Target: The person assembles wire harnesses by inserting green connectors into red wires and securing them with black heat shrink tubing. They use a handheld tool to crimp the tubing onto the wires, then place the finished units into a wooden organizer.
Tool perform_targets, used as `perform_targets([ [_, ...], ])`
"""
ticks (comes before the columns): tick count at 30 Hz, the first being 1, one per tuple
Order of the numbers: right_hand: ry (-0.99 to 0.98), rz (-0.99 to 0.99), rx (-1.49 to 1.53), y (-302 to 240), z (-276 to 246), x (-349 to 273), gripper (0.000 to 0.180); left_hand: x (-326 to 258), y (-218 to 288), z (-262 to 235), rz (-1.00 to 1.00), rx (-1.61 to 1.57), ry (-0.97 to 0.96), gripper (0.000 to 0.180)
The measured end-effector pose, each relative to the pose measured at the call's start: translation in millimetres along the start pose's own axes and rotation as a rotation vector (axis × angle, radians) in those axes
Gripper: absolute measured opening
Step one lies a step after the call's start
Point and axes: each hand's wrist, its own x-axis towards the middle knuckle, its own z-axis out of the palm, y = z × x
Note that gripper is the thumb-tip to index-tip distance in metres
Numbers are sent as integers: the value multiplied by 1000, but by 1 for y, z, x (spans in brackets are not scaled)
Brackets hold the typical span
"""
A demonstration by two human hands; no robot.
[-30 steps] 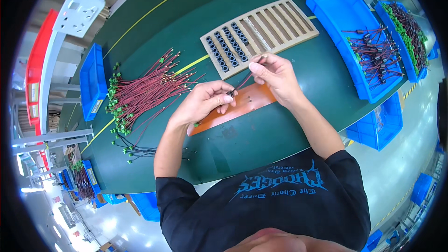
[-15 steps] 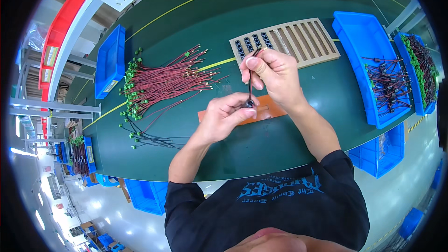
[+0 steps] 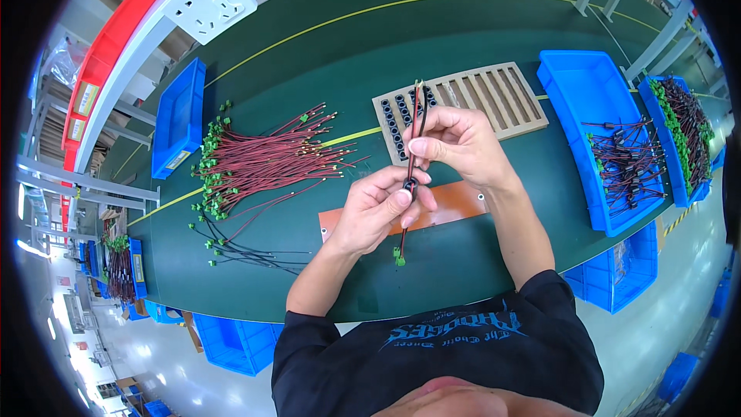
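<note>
Both hands grip one wire pair, left hand pinching its small black ring, right hand closed above; loosened fingers could drop the ring onto the surface.

One head-worn fisheye view looks steeply down from close above the hands onto the green counter, its edges bending.

Both hands have risen off the orange board, the wire pair now upright.
</note>
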Motion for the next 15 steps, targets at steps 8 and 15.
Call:
perform_targets([
  [8,152,-121,-72,2,14,-1,15,4,-4,-7,2,124,27,28],
  [15,237,-145,-7,5,3,1,23,6,-12,-2,-47,113,-10,26],
])
